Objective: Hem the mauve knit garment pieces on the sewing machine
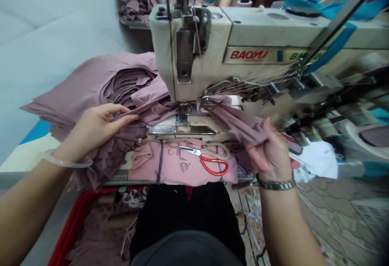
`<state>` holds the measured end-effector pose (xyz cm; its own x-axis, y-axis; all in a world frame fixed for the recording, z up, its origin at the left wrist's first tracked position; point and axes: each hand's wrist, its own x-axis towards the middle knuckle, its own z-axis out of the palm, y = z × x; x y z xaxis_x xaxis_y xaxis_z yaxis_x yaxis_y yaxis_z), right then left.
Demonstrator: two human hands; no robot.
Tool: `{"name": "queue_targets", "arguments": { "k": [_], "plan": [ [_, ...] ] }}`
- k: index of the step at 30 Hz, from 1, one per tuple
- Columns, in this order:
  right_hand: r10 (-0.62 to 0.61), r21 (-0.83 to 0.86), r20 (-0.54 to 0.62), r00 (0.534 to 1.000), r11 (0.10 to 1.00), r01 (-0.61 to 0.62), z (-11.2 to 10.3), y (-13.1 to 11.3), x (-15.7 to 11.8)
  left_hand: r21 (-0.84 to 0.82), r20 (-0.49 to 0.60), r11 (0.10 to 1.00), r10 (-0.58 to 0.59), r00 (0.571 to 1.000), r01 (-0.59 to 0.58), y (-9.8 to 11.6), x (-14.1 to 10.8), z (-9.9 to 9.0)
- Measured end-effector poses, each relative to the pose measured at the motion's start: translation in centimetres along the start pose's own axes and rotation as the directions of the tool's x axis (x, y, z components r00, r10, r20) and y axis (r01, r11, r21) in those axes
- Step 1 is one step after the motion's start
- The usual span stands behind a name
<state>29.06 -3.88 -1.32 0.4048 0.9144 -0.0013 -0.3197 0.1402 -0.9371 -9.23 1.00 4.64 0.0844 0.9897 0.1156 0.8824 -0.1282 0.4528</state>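
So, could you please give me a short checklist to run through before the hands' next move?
1. Left hand pinching the fabric: ok.
2. Right hand gripping fabric: ok.
3. Scissors clear of the machine: ok, lying on the pink cloth in front.
4. Fabric flat at the right hand: not ok, bunched.
5. Both hands on one piece: cannot tell, the machine hides the middle.

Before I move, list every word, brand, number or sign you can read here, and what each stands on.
"BAOYU": red letters on the pale plate of the sewing machine.
Small red line beneath it: too small and blurred to read.
"BM", starting the yellow label beside it: the rest is partly covered and blurred.
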Motion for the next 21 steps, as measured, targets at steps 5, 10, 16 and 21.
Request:
{"name": "queue_targets", "arguments": {
  "k": [5, 10, 16, 21],
  "plan": [
    [0.121, 0.097, 0.057, 0.991, 0.987, -0.126, -0.8, -1.7, -0.7, 0.113, 0.002, 0.986, 0.125, 0.992, -0.125, -2.2, -0.5, -1.9],
    [-0.012, -0.128, 0.268, 0.963, 0.991, 0.048, 1.7, -2.3, -2.4, -0.067, -0.265, 0.995, -0.094, 0.96, 0.079, -0.2, -1.9, -3.7],
    [-0.092, -0.359, 0.916, 0.392, 0.252, 0.899, 7.1, 0.3, -2.5, -0.076, 0.125, 0.735, 0.677, 0.725, -0.674, 4.8, -1.9, 3.3],
    [-0.066, -0.231, 0.973, 0.223, -0.39, 0.891, 6.4, 1.1, -0.6, 0.444, -0.01, 0.536, 0.805, 0.594, -0.718, 4.4, -1.9, 7.7]
  ]
}}
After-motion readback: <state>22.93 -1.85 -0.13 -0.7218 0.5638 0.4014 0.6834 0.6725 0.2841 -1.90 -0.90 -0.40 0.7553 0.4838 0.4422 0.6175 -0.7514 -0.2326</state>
